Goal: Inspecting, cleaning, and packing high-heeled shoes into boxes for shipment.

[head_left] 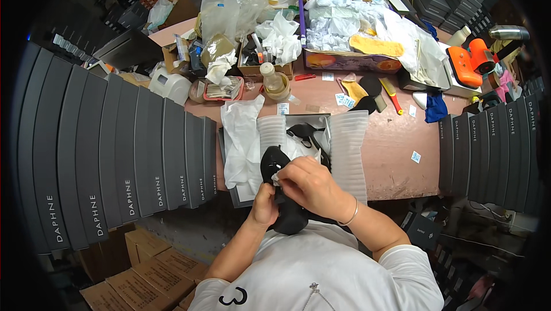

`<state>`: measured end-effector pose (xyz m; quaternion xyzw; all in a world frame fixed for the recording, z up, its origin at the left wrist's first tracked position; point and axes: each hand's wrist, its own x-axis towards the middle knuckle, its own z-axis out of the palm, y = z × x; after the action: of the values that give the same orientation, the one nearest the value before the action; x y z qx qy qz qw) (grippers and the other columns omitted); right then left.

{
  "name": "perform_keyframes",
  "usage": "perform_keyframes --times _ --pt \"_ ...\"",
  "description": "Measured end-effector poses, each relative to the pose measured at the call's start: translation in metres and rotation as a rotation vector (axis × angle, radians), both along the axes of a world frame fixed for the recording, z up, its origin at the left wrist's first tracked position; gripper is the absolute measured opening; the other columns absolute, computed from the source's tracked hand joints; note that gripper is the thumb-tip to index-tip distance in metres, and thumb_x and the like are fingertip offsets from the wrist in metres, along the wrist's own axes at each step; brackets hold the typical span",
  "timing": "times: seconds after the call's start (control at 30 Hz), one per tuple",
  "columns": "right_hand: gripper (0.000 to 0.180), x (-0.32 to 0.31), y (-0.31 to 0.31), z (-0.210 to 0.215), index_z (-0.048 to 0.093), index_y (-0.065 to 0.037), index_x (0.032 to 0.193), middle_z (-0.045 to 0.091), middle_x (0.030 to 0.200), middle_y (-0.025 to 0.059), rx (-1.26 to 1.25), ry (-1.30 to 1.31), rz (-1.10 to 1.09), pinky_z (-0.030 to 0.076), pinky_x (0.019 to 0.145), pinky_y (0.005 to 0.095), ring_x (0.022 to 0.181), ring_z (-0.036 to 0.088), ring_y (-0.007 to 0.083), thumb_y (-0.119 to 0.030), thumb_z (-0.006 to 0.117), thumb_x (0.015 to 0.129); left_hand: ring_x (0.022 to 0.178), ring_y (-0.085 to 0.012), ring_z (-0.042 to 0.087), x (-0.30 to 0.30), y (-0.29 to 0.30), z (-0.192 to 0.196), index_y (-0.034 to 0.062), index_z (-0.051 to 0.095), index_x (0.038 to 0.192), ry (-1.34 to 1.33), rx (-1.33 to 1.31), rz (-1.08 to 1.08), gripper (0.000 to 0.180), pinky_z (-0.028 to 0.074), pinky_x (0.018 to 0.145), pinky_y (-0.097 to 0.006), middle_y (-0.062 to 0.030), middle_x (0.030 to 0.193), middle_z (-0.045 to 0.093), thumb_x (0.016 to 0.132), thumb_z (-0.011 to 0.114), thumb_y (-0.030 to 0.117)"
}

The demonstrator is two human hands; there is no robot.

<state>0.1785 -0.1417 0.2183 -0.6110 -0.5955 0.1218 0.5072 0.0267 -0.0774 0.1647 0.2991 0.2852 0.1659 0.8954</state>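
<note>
I hold a black shoe [276,164] upright over the near edge of an open grey shoe box [225,156]. My left hand [264,205] grips the shoe from below, near its lower part. My right hand [310,185] lies across its upper side and pinches a small wad of white paper [276,177] against it. A second black shoe with straps [304,133] lies in the box on white tissue paper [241,139]. White ribbed foam sheets [349,150] hang over the box's right side.
Rows of dark grey shoe boxes [115,150] stand at my left and more dark boxes [493,144] at my right. The pink table [396,156] carries a bottle [271,78], a carton of white tissue [344,30], a yellow brush [390,90] and an orange tool [468,61]. Brown cartons [149,271] sit on the floor.
</note>
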Motion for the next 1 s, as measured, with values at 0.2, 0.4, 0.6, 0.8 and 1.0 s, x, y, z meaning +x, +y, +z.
perform_keyframes --times 0.2,0.4,0.6,0.8,1.0 --pt "0.014 0.016 0.006 -0.015 0.060 -0.002 0.085 0.058 0.076 0.0067 0.026 0.146 -0.185 0.045 0.060 0.0289 0.066 0.056 0.0180 0.001 0.068 0.074 0.088 -0.0261 0.061 -0.001 0.006 -0.004 -0.0023 0.056 0.110 -0.031 -0.030 -0.067 0.049 0.054 0.080 -0.043 -0.0153 0.097 0.060 0.082 0.046 0.037" --pt "0.012 0.022 -0.006 -0.017 0.061 0.000 0.089 0.059 0.084 0.0092 -0.047 0.359 -0.162 0.048 0.060 0.0274 0.068 0.059 0.0183 0.001 0.067 0.078 0.085 -0.0285 0.061 -0.009 0.010 -0.015 -0.0029 0.056 0.111 -0.110 -0.157 -0.065 0.050 0.054 0.076 -0.043 -0.0160 0.096 0.060 0.081 0.047 0.036" --pt "0.022 0.004 -0.001 -0.013 0.064 -0.003 0.096 0.060 0.088 0.0070 0.076 0.171 -0.063 0.048 0.068 0.0320 0.078 0.060 0.0202 0.003 0.068 0.075 0.101 -0.0254 0.062 -0.015 0.017 -0.028 0.0025 0.053 0.122 -0.251 -0.045 -0.191 0.064 0.049 0.092 -0.042 -0.0142 0.113 0.060 0.087 0.050 0.056" --pt "0.034 -0.008 0.001 -0.016 0.064 -0.004 0.103 0.060 0.090 0.0081 0.129 -0.016 -0.056 0.047 0.069 0.0339 0.080 0.058 0.0249 0.001 0.072 0.070 0.113 -0.0170 0.054 -0.016 0.009 -0.020 0.0073 0.052 0.122 -0.031 0.084 -0.016 0.052 0.043 0.097 -0.034 -0.0052 0.119 0.058 0.090 0.048 0.049" --pt "0.029 -0.017 -0.009 -0.030 0.063 -0.002 0.097 0.059 0.087 0.0090 0.162 0.022 -0.022 0.046 0.066 0.0335 0.073 0.057 0.0250 0.004 0.071 0.070 0.107 -0.0163 0.057 -0.016 0.009 -0.028 0.0083 0.053 0.120 -0.156 -0.024 0.029 0.039 0.045 0.094 -0.034 -0.0047 0.113 0.060 0.093 0.044 0.035"
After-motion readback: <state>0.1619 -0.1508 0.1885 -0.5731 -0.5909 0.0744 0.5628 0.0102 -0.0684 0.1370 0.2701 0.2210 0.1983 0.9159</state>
